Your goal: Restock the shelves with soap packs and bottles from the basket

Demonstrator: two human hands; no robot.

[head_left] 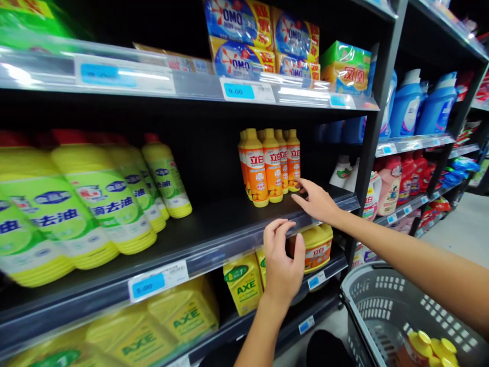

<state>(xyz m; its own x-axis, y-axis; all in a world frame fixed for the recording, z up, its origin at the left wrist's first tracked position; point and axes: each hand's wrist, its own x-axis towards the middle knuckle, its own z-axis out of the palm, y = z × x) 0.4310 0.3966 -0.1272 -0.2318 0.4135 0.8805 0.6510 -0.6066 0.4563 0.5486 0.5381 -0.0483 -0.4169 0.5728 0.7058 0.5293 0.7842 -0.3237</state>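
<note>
Several orange bottles [257, 173] with yellow caps stand upright in a tight group on the middle shelf [217, 219]. My right hand [315, 201] reaches over the shelf edge beside the right-hand bottle, fingers stretched and apart, holding nothing. Whether a fingertip touches that bottle I cannot tell. Lower and to the left, my left hand [283, 255] hovers in front of the shelf edge, its fingers bent but apart around air. A grey basket [353, 311] at lower right holds several yellow-capped bottles [420, 344], partly cut off by the frame.
Yellow-green bottles [91, 199] line the shelf at left. Below are yellow AXE containers [244, 285] and a yellow tub [319, 250]. OMO packs [240, 23] sit above. A dark shelf upright [385, 71] stands at right, with blue jugs [407, 109] beyond.
</note>
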